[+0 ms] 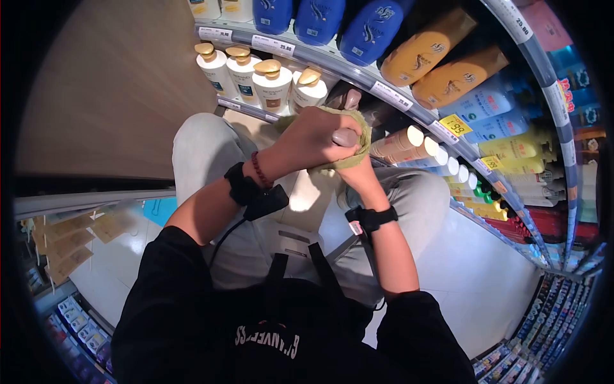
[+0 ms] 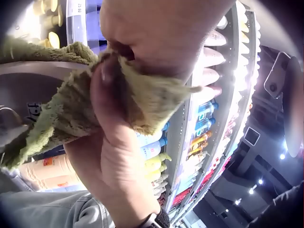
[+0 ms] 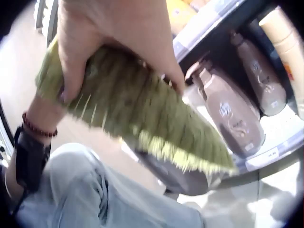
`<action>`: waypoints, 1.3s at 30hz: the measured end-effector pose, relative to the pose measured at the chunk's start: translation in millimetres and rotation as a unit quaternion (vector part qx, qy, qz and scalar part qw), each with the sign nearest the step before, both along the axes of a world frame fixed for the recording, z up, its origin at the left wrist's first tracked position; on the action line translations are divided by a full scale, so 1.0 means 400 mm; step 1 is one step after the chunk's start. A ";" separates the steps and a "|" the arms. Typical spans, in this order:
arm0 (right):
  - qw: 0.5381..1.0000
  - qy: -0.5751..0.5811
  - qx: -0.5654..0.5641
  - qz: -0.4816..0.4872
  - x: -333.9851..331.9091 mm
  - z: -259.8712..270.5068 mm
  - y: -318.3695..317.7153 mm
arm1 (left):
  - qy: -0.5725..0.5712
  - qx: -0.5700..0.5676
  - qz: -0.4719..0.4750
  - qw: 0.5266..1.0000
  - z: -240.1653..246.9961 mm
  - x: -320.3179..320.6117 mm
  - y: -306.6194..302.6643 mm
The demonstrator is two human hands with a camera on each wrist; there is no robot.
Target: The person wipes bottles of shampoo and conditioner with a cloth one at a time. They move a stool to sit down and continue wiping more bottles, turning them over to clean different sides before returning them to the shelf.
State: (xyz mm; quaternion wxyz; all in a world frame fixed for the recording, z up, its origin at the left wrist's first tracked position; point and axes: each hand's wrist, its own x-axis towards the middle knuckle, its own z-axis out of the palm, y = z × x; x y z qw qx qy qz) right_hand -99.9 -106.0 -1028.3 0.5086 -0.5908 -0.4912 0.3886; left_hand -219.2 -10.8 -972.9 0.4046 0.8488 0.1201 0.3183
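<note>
Both forearms extend forward and converge; the left hand [image 1: 307, 137] is closed over the green cloth [image 3: 142, 107], and the right hand [image 1: 359, 176] grips the cloth opposite. The grey-brown bottle [image 3: 173, 173] sits between and beneath the hands, partly covered by cloth. Its rounded end points away from them, long axis oblique in the right wrist view.

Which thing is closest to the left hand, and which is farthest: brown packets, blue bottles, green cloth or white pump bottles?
Nearest to the left hand, in the head view:
1. Green cloth, in its grip
2. White pump bottles, just ahead
3. Blue bottles, one shelf higher
4. Brown packets, off to the left
</note>
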 end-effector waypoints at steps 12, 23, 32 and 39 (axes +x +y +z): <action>0.969 -0.013 0.128 -0.210 -0.069 0.004 0.005 | 0.102 -0.025 -0.018 0.994 0.034 0.024 0.005; 0.839 0.339 0.141 -0.402 0.101 0.059 -0.018 | 0.279 -0.093 0.017 0.956 -0.062 0.026 0.062; 0.778 0.453 0.203 -0.385 0.228 0.162 -0.114 | 0.039 -0.273 -0.078 0.958 -0.101 0.027 0.004; 0.821 0.405 0.233 -0.328 0.210 0.165 -0.111 | 0.039 -0.635 -0.099 0.765 -0.088 0.005 -0.040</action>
